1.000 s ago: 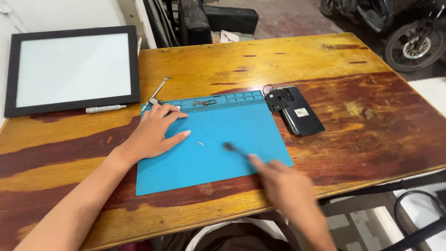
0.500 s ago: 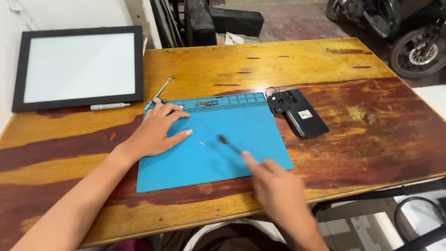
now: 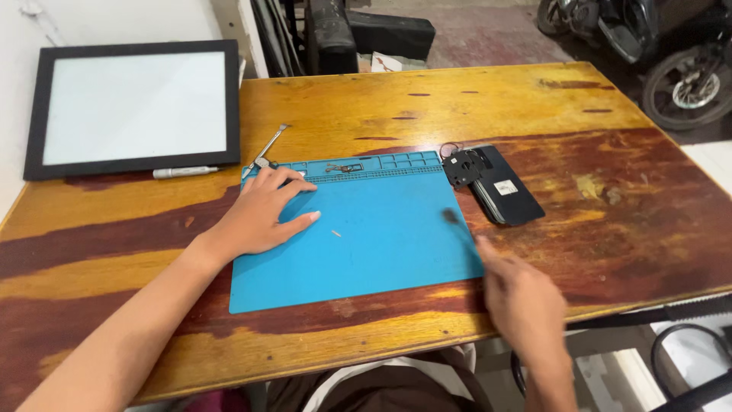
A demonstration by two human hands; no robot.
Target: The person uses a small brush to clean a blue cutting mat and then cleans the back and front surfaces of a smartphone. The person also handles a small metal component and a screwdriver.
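Two hands work over a blue mat (image 3: 366, 244). Right hand (image 3: 526, 301) is closed on a thin dark tool (image 3: 457, 226), tip above the mat's right edge, near a black phone (image 3: 499, 191). Left hand (image 3: 263, 214) lies flat, fingers spread, beside a small screw (image 3: 335, 233).

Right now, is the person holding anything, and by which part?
The right hand holds a thin dark tool by its near end, tip over the blue mat. The left hand lies flat on the mat, holding nothing.
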